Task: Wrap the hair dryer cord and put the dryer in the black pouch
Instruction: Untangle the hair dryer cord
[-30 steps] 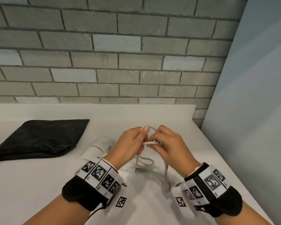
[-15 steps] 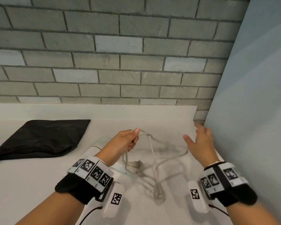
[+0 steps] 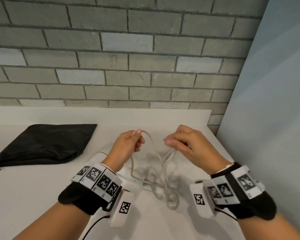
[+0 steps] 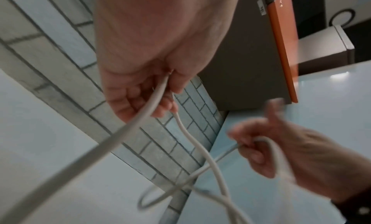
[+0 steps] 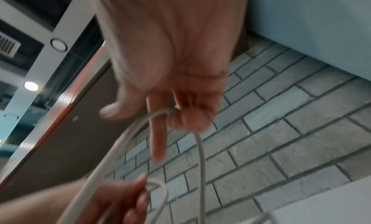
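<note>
Your table (image 3: 33, 196) is white and runs back to the brick wall. The pouch (image 3: 42, 144) lies flat on it left of your hands; the dryer (image 3: 104, 151) rests under your left wrist, cord (image 3: 170, 196) coils between both wrists.

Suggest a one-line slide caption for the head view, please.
Both hands, left hand and right hand, hold loops of pale cord; black pouch waits nearby.

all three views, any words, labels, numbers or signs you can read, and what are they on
No text reads in any view.
Wrist bands: black and white square code markers, no letters.
Small white label on the dark panel in the left wrist view: too blurred to read.
Pouch and cord: no print visible.
</note>
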The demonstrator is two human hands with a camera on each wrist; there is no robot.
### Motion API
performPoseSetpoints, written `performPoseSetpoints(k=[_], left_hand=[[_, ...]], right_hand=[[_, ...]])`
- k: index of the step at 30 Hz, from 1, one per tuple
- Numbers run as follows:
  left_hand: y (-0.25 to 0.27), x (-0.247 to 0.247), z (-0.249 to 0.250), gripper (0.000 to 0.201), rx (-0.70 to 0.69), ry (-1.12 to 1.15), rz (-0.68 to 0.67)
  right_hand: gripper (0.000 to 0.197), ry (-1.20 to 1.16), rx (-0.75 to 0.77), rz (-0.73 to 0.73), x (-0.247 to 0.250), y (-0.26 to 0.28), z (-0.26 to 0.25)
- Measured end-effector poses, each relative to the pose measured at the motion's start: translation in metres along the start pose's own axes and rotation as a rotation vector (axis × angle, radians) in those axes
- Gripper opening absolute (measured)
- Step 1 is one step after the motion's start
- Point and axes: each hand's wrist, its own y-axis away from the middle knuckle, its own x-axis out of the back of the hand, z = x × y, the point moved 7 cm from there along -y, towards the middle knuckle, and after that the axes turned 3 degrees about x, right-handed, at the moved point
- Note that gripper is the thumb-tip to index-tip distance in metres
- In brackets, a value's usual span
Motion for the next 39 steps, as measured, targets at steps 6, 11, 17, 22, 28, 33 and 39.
performPoseSetpoints(k=[6, 11, 17, 22, 28, 33, 39], left_hand=[[-0.002, 0.018, -0.015, 0.037, 0.013, 0.016, 0.090], [0.002, 0.013, -0.009, 0.029, -0.104, -0.175, 0.071], [0.021, -0.026, 0.017, 0.026, -0.350, -0.472, -0.104], [0.027, -0.052, 0.014, 0.031, -0.406, -0.656, -0.275], [0.017, -0.030, 0.003, 0.016, -0.296, -0.588, -0.333], [0.030, -0.031, 0.012, 0.010, -0.230, -0.413, -0.561], [0.032, -0.032, 0.029, 0.033, -0.448, -0.536, -0.396]], right_hand=[[0.014, 0.153, -0.037, -0.090, 0.022, 0.003, 0.007], [0.032, -0.379, -0.070, 0.211, 0.052, 0.002, -0.002], [0.025, -0.797, -0.024, 0.209, 0.038, -0.007, -0.035], [0.025, -0.695, 0.118, 0.160, 0.037, -0.004, -0.062], [0.034, -0.014, 0.263, 0.194, 0.051, -0.003, -0.039], [0.033, 0.089, 0.123, 0.296, 0.044, -0.004, 0.013], [0.020, 0.021, 0.148, 0.141, -0.002, -0.009, 0.019]])
